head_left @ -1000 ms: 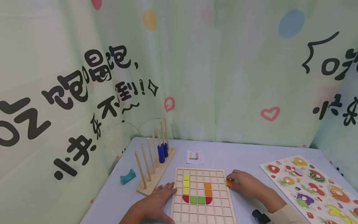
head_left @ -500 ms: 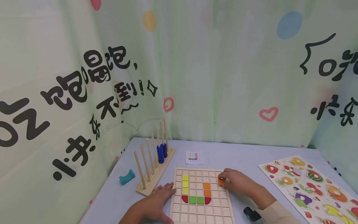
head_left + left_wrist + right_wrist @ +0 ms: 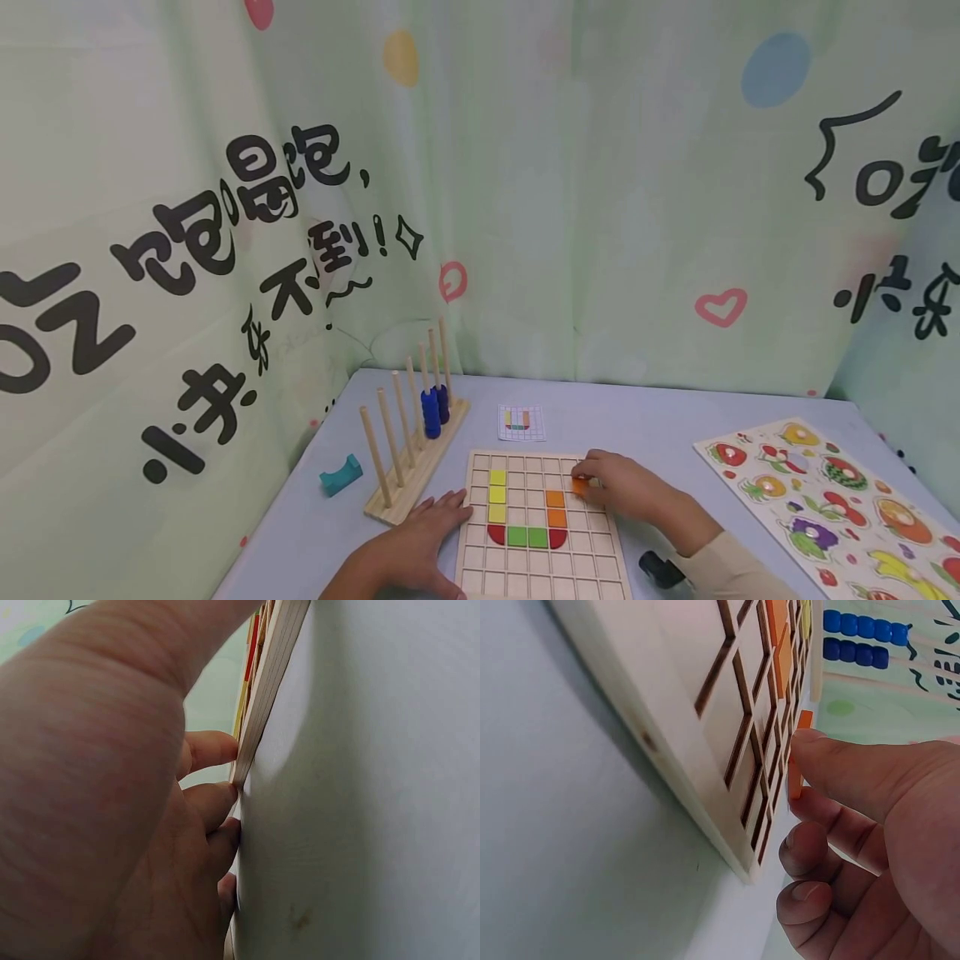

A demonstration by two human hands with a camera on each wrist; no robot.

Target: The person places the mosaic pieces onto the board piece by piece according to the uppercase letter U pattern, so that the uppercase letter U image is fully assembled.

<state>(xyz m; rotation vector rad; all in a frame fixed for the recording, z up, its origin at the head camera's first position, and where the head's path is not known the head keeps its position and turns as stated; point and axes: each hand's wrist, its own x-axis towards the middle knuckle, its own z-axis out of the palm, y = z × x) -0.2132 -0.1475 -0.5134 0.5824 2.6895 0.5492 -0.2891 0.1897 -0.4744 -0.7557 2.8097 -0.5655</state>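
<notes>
My right hand point(image 3: 630, 493) pinches an orange square tile point(image 3: 580, 487) between thumb and index finger, over the right part of a wooden grid board point(image 3: 528, 575). In the right wrist view that orange tile point(image 3: 798, 769) is on edge above the grid, the other fingers loosely curled. Set in the board are yellow tiles point(image 3: 497, 495) in a column, green tiles point(image 3: 527, 537) between two red rounded corner pieces point(image 3: 557, 538), and two orange tiles point(image 3: 556, 507). My left hand point(image 3: 420, 537) rests at the board's left edge, fingers extended; its fingertips point(image 3: 225, 746) touch the side in the left wrist view.
A pattern card point(image 3: 521, 422) lies behind the board. To the left stand a wooden peg rack point(image 3: 420, 467) with blue beads point(image 3: 431, 414) and a teal block point(image 3: 341, 477). A fruit puzzle sheet point(image 3: 832, 500) lies at right, a black object point(image 3: 660, 569) near the right sleeve.
My right hand has carried the orange tile leftward, from beside the board's right edge to over the grid near the orange column. The left hand has stayed in place.
</notes>
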